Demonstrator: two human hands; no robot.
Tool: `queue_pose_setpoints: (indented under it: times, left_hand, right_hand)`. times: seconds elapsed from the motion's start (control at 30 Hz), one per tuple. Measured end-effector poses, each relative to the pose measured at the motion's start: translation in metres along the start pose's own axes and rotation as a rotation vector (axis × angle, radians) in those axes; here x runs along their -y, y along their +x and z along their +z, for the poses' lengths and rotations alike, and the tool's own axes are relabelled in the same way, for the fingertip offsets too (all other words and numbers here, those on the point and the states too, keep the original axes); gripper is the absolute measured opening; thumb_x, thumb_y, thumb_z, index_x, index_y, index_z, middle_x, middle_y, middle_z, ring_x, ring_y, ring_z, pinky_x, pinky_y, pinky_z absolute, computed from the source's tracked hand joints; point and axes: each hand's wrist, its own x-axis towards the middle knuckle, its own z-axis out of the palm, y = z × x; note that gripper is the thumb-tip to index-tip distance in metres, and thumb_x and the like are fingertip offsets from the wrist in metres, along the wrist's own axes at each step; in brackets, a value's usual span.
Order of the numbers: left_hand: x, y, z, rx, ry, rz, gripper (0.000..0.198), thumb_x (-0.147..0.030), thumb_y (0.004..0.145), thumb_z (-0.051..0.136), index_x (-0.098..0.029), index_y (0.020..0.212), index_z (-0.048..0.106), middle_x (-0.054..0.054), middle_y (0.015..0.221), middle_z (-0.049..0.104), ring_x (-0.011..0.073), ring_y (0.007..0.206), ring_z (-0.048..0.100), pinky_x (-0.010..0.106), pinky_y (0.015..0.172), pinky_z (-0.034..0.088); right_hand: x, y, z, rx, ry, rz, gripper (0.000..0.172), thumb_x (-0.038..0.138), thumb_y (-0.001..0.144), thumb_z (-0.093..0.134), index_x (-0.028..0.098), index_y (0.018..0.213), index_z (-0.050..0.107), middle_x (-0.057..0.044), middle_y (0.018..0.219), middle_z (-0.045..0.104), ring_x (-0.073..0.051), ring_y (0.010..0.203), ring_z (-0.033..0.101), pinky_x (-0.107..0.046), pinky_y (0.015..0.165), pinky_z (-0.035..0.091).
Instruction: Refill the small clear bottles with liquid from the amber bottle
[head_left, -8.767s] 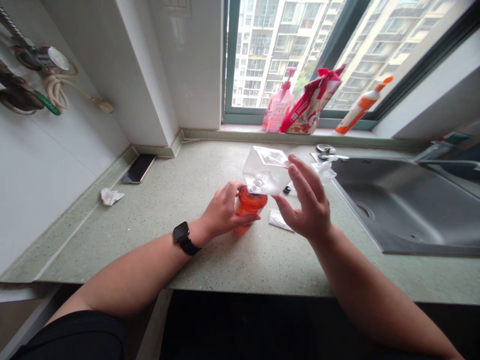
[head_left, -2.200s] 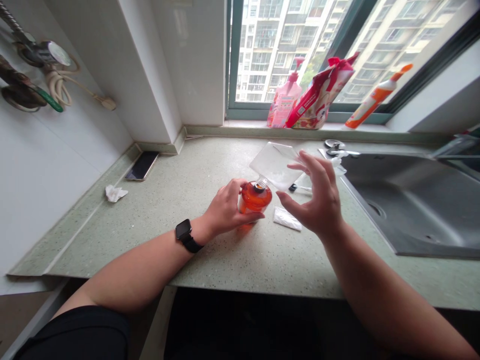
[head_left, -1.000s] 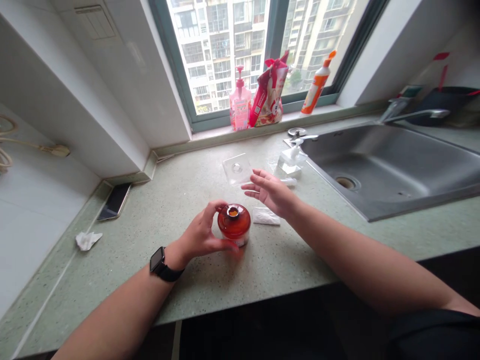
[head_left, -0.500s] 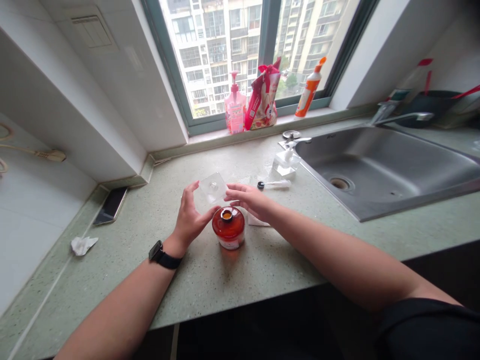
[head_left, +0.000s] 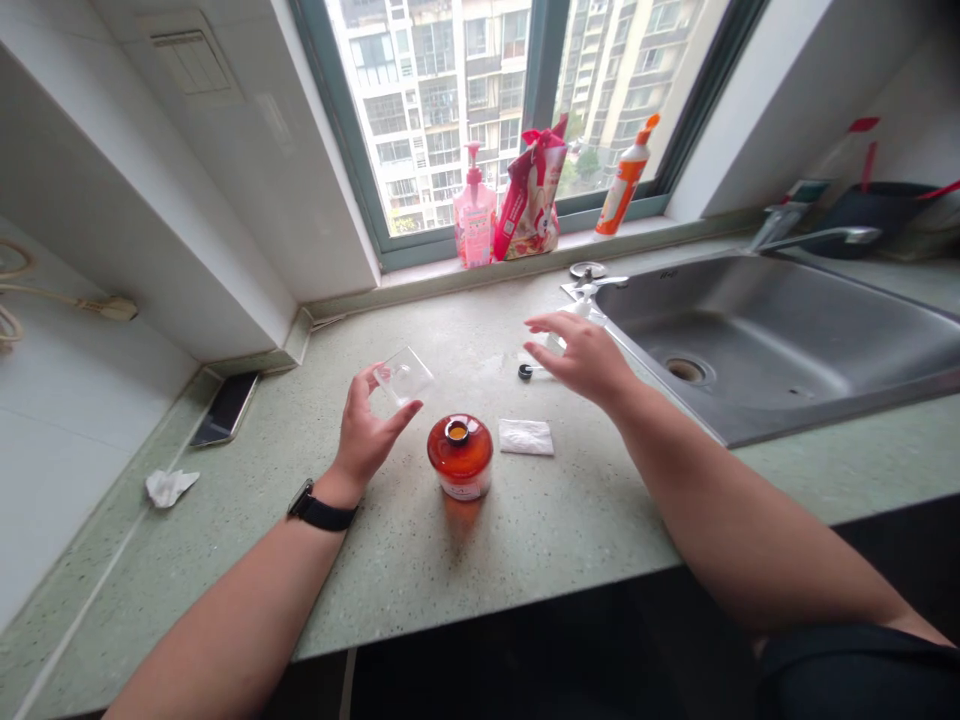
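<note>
Hard to make out at this angle: the clear square plastic piece sits right at the fingertips of the left hand, and I can't tell if it's actually pinched up off the counter or just lying there with the fingers against its edge. It's see-through, so it nearly melts into the counter, with a faint shine on its edges. The left hand's fingers and thumb are spread, not closed into a fist. The right hand is open, fingers lightly curved, holding nothing, and it blocks most of a clear pump bottle by the sink. Just left of that, a small black-tipped part is mostly cut off behind the fingers. Between the hands and nearer the camera, a round amber glass bottle stands upright with its neck open and a white label low down, and neither hand is touching it. A folded white tissue lies just right of it on the speckled green counter.
</note>
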Motion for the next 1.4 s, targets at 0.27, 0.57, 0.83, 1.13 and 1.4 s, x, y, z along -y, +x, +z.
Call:
queue_pose_setpoints:
  times: [0.27,0.57,0.83,1.13,1.4]
  left_hand:
    - [0.007,0.005,-0.004,0.005,-0.076,-0.093,0.089,-0.068,0.079,0.085,-0.022,0.144,0.046,0.016,0.135,0.066,0.0318,0.128,0.068,0.055,0.116,0.05]
    - [0.005,0.003,-0.004,0.036,-0.082,-0.056,0.082,-0.072,0.08,0.081,-0.022,0.136,0.049,0.015,0.134,0.067,0.0312,0.123,0.07,0.052,0.111,0.054]
    - [0.002,0.001,-0.005,0.009,-0.027,0.056,0.083,-0.075,0.081,0.079,-0.022,0.14,0.055,0.014,0.133,0.068,0.0303,0.12,0.069,0.05,0.112,0.053]
    - [-0.006,0.0,-0.008,-0.003,0.172,0.215,0.076,-0.065,0.085,0.081,-0.028,0.147,0.058,0.01,0.137,0.068,0.0314,0.128,0.06,0.052,0.117,0.043]
    - [-0.01,0.001,-0.007,-0.005,0.236,0.299,0.07,-0.055,0.089,0.082,-0.026,0.148,0.058,0.01,0.135,0.067,0.0306,0.126,0.06,0.049,0.114,0.043]
  right_hand:
    - [-0.07,0.007,-0.026,0.343,-0.344,0.089,0.027,0.041,0.078,0.078,0.025,0.101,0.08,-0.008,0.107,0.08,-0.03,0.101,0.074,-0.044,0.092,0.058]
    - [-0.089,0.007,-0.028,0.478,-0.423,0.064,0.021,0.041,0.074,0.08,0.026,0.089,0.082,-0.009,0.096,0.081,-0.03,0.093,0.074,-0.042,0.08,0.058]
    - [-0.035,0.005,-0.024,0.204,-0.118,-0.01,0.026,0.046,0.087,0.072,0.029,0.106,0.079,-0.006,0.109,0.083,-0.028,0.094,0.077,-0.047,0.088,0.058]
    - [0.029,-0.019,0.029,0.121,0.066,-0.353,0.026,0.034,0.097,0.068,0.027,0.121,0.075,-0.008,0.106,0.078,-0.026,0.097,0.073,-0.048,0.092,0.059]
    - [0.026,-0.018,0.026,-0.101,0.04,-0.412,0.027,0.032,0.093,0.074,0.026,0.119,0.069,-0.005,0.1,0.079,-0.026,0.094,0.076,-0.043,0.086,0.062]
